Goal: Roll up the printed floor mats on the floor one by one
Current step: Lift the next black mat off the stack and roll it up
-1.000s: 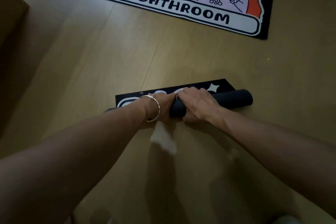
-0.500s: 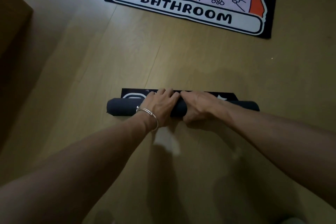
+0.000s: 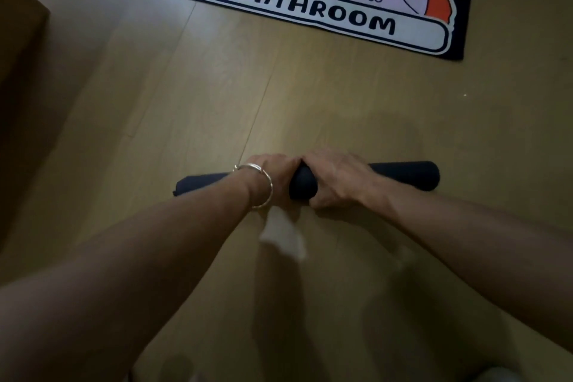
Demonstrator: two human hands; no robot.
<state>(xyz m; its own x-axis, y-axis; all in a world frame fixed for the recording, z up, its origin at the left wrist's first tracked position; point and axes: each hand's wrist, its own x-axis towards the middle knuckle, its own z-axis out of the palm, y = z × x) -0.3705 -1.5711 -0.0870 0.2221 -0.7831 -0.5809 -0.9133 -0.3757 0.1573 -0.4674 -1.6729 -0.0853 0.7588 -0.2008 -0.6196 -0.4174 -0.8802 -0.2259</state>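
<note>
The left hand [image 3: 273, 178], with a thin bracelet [image 3: 260, 186] on its wrist, and the right hand [image 3: 336, 180] sit side by side, touching, and both have their fingers curled tight around the middle of the rolled mat [image 3: 403, 175]. The rolled mat is a dark tube, rolled all the way up, and it lies sideways on the wood floor [image 3: 341, 96] in front of the person. Farther away on the floor, well apart from the roll, the BATHROOM mat [image 3: 313, 14] lies flat with its cartoon picture facing up.
</note>
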